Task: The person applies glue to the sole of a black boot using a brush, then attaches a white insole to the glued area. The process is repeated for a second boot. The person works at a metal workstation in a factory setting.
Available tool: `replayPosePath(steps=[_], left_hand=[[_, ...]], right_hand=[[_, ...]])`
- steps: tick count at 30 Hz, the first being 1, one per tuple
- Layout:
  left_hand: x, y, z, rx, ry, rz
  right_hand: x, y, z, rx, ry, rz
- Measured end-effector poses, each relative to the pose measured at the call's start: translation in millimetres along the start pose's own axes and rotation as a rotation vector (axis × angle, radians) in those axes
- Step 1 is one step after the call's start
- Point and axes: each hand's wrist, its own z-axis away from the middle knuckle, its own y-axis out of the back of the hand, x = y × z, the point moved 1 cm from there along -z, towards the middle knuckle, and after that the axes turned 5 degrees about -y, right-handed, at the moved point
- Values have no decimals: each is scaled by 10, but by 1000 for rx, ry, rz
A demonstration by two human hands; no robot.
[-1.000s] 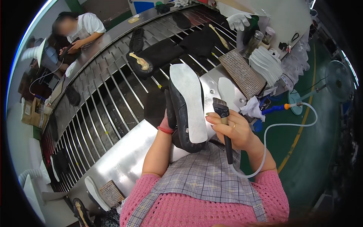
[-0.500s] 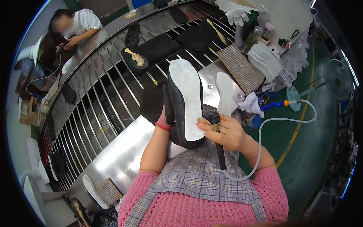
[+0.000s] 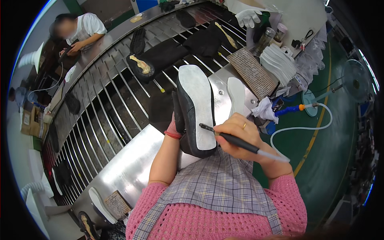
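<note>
A black boot (image 3: 185, 116) is held up sole-outward, toe pointing away, with a white shaped sheet (image 3: 197, 94) covering most of its sole. My left hand (image 3: 173, 129) grips the boot from the left; a red band circles the wrist, and most of the fingers are hidden behind the boot. In my right hand (image 3: 239, 132) is a black-handled brush (image 3: 240, 142) with a pale hose at its rear end. Its dark tip lies over the heel half of the white sheet, seemingly touching it. Beside the boot, another white sole sheet (image 3: 236, 94) lies on the metal plate.
Metal conveyor bars (image 3: 106, 120) run along the far left, carrying black boots (image 3: 158, 54). A stack of white sole sheets (image 3: 279, 62) sits by a brown textured board (image 3: 253, 73). Glass jars (image 3: 266, 40) stand behind. Across the conveyor, a person (image 3: 86, 30) works with a tool.
My right hand has turned the brush, swinging its handle from pointing down toward me to pointing right. The tip now lies over the white sheet. The boot stays nearly in place.
</note>
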Motion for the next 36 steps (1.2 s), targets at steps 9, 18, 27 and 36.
replayPosePath(steps=[9, 18, 27, 36], left_hand=[[95, 937, -319, 43, -341, -70], [2297, -545, 505, -70, -1270, -318], [2941, 80, 1108, -142, -1130, -268], [3266, -196, 1155, 138, -1367, -186]], right_hand=[[-146, 480, 13, 129, 8, -121], [252, 533, 220, 508, -166, -196], [440, 411, 140, 420, -177, -107], [635, 255, 152, 363, -317, -156]])
